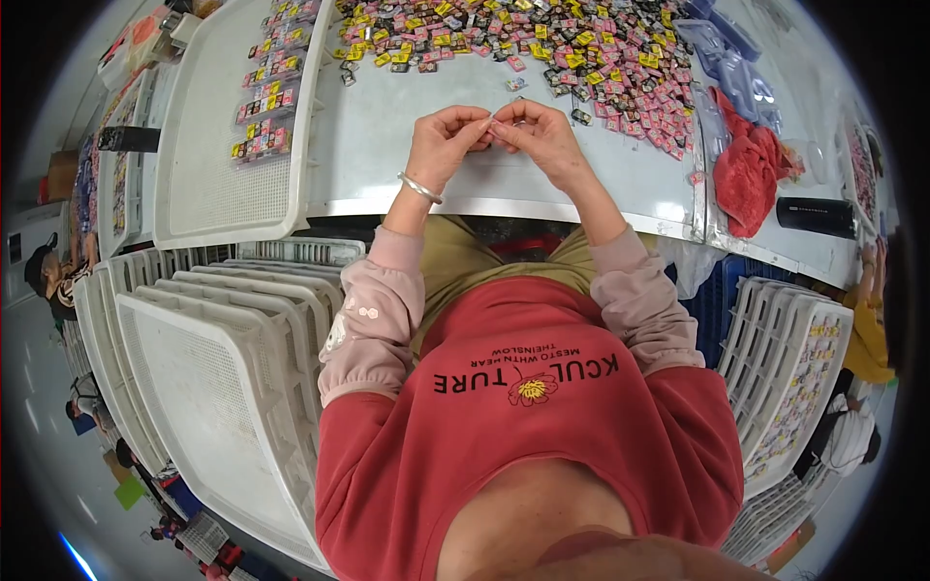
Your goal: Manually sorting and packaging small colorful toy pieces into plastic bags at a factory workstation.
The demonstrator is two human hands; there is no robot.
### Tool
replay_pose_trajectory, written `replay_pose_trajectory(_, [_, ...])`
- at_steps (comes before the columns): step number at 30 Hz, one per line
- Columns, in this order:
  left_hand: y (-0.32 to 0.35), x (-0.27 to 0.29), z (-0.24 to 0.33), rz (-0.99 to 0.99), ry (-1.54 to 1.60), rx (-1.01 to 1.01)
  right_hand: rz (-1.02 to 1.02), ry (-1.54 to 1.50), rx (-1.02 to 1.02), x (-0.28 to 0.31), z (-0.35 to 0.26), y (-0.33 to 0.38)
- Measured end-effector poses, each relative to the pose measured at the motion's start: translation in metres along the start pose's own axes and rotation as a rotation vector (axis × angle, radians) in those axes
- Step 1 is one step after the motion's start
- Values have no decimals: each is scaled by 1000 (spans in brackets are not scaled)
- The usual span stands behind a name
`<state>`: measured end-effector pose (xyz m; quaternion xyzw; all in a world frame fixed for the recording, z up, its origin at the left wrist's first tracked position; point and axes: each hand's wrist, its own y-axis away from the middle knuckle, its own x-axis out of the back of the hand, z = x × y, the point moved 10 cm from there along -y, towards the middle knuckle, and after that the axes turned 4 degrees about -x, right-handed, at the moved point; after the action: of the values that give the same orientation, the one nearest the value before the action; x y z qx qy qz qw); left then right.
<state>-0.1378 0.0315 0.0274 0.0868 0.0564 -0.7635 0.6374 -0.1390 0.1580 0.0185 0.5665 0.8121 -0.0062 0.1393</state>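
Observation:
Above the near part of the metal tabletop (387,165), my left hand (448,143) and my right hand (544,137) meet fingertip to fingertip. Both are closed in a pinch. Whatever they hold is mostly covered by the fingers and too small to name. Just beyond them spreads a large loose pile of small printed box-like pieces (572,68) in pink, yellow and black. A few strays, among them a pale piece (515,84), lie close to my right hand. A bangle circles my left wrist.
To the left, a white plastic tray (184,194) carries clear packs (262,131) filled with such pieces. A red cloth (746,169) and a black cylinder (816,217) lie at the right. Stacked white trays (194,378) flank me below the table edge, with more trays (775,368) on the right.

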Motion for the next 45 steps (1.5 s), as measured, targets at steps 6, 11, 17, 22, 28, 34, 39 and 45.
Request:
replay_pose_trajectory(6, [24,-6,46,82,-998,-672,178,273,28,29,7,-7])
replay_pose_trajectory(11, [41,-29,20,-73,-1133,-722,348,756,187,14,-5,3])
replay_pose_trajectory(17, [44,-23,16,-33,-1096,-745,360,895,293,9,-8,13])
replay_pose_trajectory(22, [42,-21,12,-27,-1082,-691,199,278,-149,36,32,1])
replay_pose_trajectory(28, [46,-23,17,-1,-1111,-758,86,19,-267,23,32,5])
replay_pose_trajectory(34, [47,-25,19,-6,-1112,-757,-46,384,-190,23,11,-14])
replay_pose_trajectory(39, [46,-27,19,-18,-1138,-744,-231,953,217,-16,-12,-36])
replay_pose_trajectory(45, [47,-27,20,-15,-1127,-757,-131,1066,343,-19,-19,-24])
